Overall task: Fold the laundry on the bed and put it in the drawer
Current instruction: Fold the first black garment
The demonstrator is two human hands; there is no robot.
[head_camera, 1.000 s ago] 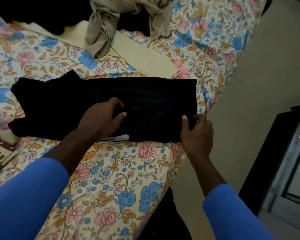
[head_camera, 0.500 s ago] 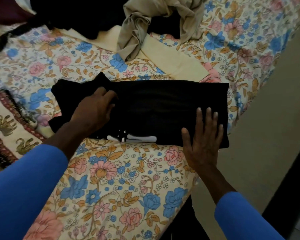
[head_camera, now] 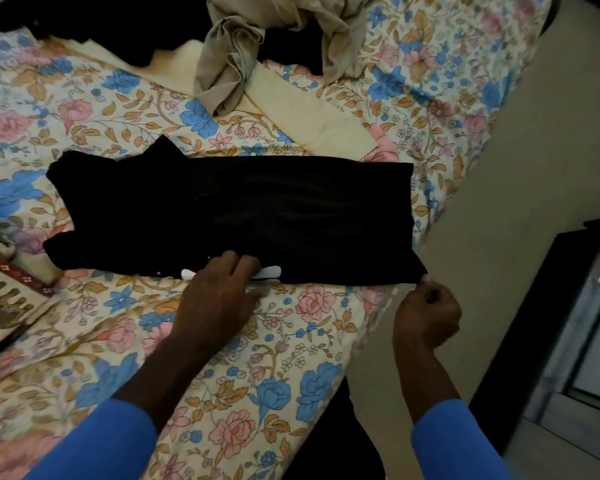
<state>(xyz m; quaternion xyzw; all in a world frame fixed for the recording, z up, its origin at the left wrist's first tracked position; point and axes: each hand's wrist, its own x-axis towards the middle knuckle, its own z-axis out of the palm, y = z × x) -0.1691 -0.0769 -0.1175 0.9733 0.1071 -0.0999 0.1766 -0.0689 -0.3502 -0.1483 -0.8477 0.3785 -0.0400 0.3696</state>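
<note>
Right hand [head_camera: 426,313] pinches corner of black garment [head_camera: 257,209], left hand [head_camera: 222,292] flat on hem; seemingly soft, limp: lift by corners.

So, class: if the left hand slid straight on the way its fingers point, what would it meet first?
The black garment. The left hand points up the bed, fingertips at the garment's near edge by a white mark; it would probably slide onto that cloth first.
</note>
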